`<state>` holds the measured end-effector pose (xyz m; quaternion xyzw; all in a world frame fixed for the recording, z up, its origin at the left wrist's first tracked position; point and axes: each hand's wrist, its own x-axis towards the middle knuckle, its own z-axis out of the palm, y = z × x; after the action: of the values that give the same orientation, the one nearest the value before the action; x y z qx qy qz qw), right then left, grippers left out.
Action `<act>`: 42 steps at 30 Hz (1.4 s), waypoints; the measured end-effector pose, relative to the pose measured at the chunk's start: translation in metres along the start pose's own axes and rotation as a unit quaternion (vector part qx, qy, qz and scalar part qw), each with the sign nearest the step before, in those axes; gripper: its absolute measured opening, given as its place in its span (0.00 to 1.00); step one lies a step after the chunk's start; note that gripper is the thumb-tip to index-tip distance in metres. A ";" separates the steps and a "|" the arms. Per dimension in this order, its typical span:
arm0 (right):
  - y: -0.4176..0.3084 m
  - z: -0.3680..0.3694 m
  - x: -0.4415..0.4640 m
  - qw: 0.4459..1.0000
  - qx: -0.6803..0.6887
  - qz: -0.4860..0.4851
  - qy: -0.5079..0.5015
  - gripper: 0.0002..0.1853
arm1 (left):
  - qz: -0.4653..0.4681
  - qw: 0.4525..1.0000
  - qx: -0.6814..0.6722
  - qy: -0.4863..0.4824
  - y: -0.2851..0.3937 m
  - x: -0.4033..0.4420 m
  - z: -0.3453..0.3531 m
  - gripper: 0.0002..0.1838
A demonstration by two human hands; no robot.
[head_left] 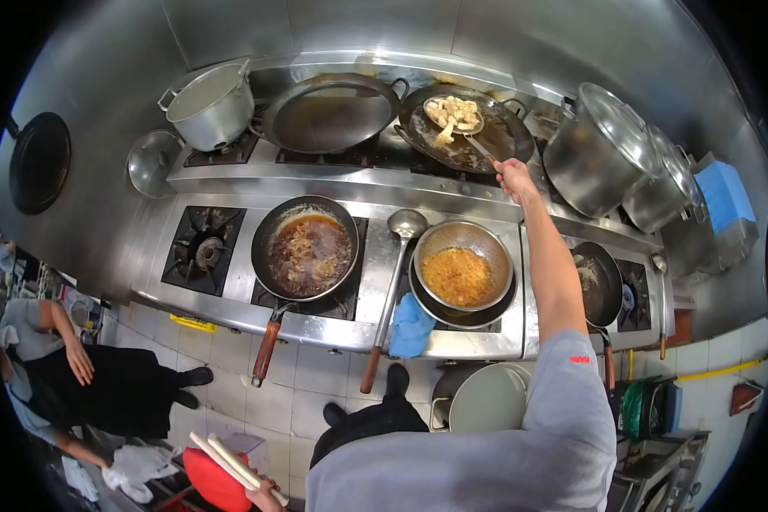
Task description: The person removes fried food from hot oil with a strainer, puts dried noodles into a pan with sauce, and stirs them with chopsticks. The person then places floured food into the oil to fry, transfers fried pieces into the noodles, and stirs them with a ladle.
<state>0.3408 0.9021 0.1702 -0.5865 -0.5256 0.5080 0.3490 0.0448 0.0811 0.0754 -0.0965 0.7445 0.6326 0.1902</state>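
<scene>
A: Hands, qty 2?

B: R hand (514, 179): clamped on handle of skimmer (481, 149), beyond steel bowl (497, 247). L hand (267, 497), prob. own: nr side & left of bowl, at pale sticks (230, 462); can't tell if gripping. Hands well apart.

A: Skimmer load?

B: Food pcs (454, 113), pale, heaped, some hanging at rim. Over wok (515, 132) w/ liquid, also beyond bowl.

A: Status?

B: Part done, I'd judge. Done: pcs gathered in skimmer. Left: load not yet tipped out. Bowl itself: golden crumbs (456, 277) inside. Frying pan (265, 241), left of bowl: brown liquid w/ bits, no hand on it. Ladle (408, 224), btwn pan & bowl: untouched.
</scene>
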 end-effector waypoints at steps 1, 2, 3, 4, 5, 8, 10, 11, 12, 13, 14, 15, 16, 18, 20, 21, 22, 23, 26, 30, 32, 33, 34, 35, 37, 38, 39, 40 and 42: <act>0.004 -0.002 0.002 0.999 0.049 0.001 0.003 0.11 | 0.000 1.000 0.002 -0.002 -0.003 0.003 0.003 0.21; 0.008 -0.005 0.003 0.998 0.055 0.002 0.009 0.10 | 0.009 1.000 0.007 -0.019 -0.008 0.007 0.006 0.23; 0.007 -0.009 0.001 0.998 0.056 0.003 0.011 0.10 | 0.018 0.999 0.013 -0.035 -0.003 0.006 0.012 0.24; 0.007 -0.016 -0.003 0.999 0.046 0.000 0.014 0.09 | 0.027 0.998 0.011 -0.047 0.003 0.003 0.020 0.25; 0.006 -0.021 -0.007 0.999 0.036 -0.002 0.017 0.08 | 0.027 0.998 0.012 -0.048 0.006 0.004 0.026 0.25; 0.005 -0.065 -0.012 0.989 -0.132 -0.053 0.033 0.07 | 0.034 0.997 0.048 -0.048 -0.001 0.014 0.030 0.28; 0.004 -0.087 -0.013 0.984 -0.163 -0.068 0.029 0.07 | 0.036 0.997 0.031 -0.054 0.010 0.008 0.039 0.28; 0.002 -0.099 -0.015 0.981 -0.182 -0.066 0.009 0.08 | 0.039 0.997 0.014 -0.060 0.018 0.005 0.045 0.27; 0.000 -0.110 -0.015 0.978 -0.200 -0.064 -0.012 0.08 | 0.038 0.997 0.014 -0.060 0.023 0.003 0.049 0.27; 0.003 -0.119 -0.009 0.977 -0.201 -0.064 -0.013 0.08 | 0.050 0.996 0.007 -0.070 0.029 0.002 0.051 0.27; 0.007 -0.127 -0.002 0.983 -0.175 -0.053 -0.035 0.08 | 0.062 0.995 -0.001 -0.080 0.033 0.001 0.055 0.27; 0.003 -0.126 -0.004 0.986 -0.148 -0.041 -0.057 0.08 | 0.062 0.995 -0.001 -0.079 0.038 0.002 0.060 0.27; -0.001 -0.128 -0.009 0.985 -0.158 -0.025 -0.058 0.07 | 0.062 0.995 -0.004 -0.083 0.044 0.003 0.064 0.28; -0.001 -0.118 -0.013 0.986 -0.149 -0.015 -0.073 0.08 | 0.080 0.992 -0.021 -0.099 0.052 0.006 0.072 0.29; -0.002 -0.106 -0.017 0.988 -0.109 0.006 -0.108 0.10 | 0.086 0.991 -0.025 -0.103 0.063 0.007 0.082 0.30; -0.004 -0.095 -0.023 0.988 -0.108 0.005 -0.109 0.10 | 0.091 0.989 -0.027 -0.109 0.070 0.006 0.088 0.31; -0.006 -0.082 -0.029 0.991 -0.075 0.019 -0.107 0.10 | 0.093 0.990 -0.016 -0.103 0.075 0.007 0.093 0.32; -0.008 -0.070 -0.033 0.993 -0.043 0.033 -0.104 0.10 | 0.094 0.990 -0.015 -0.102 0.079 0.007 0.098 0.32; -0.004 -0.044 -0.035 0.992 0.034 0.041 -0.112 0.10 | 0.125 0.985 -0.032 -0.118 0.096 0.001 0.116 0.31; 0.005 -0.016 -0.024 0.991 0.091 0.044 -0.083 0.12 | 0.129 0.982 -0.064 -0.124 0.115 -0.005 0.141 0.33; 0.005 -0.007 -0.021 0.995 0.075 0.029 -0.055 0.10 | 0.138 0.979 -0.057 -0.139 0.111 0.002 0.147 0.33; 0.006 -0.004 -0.019 0.995 0.077 0.029 -0.054 0.10 | 0.146 0.976 -0.051 -0.152 0.112 0.002 0.153 0.33; 0.007 -0.001 -0.017 0.996 0.076 0.020 -0.031 0.10 | 0.149 0.976 -0.067 -0.142 0.112 0.000 0.158 0.33; 0.008 0.002 -0.015 0.997 0.074 0.012 -0.009 0.10 | 0.150 0.976 -0.066 -0.144 0.114 -0.003 0.162 0.33; 0.011 0.005 -0.010 0.998 0.060 -0.003 0.017 0.11 | 0.141 0.974 -0.077 -0.161 0.121 -0.009 0.171 0.32; 0.013 0.007 -0.009 0.998 0.039 -0.018 0.037 0.12 | 0.137 0.978 -0.071 -0.140 0.123 -0.010 0.175 0.32; 0.015 0.008 -0.007 0.998 0.016 -0.033 0.058 0.12 | 0.137 0.978 -0.071 -0.140 0.120 -0.006 0.175 0.32; 0.018 0.007 -0.005 0.998 0.016 -0.033 0.057 0.12 | 0.150 0.977 -0.069 -0.135 0.117 0.002 0.175 0.32; 0.025 0.006 -0.001 0.996 0.039 -0.046 0.061 0.11 | 0.164 0.976 -0.065 -0.130 0.117 0.005 0.175 0.32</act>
<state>0.3417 0.8955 0.1453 -0.5773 -0.5093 0.4754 0.4258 0.0234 0.2739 0.1568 0.0976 0.6763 0.7095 0.1722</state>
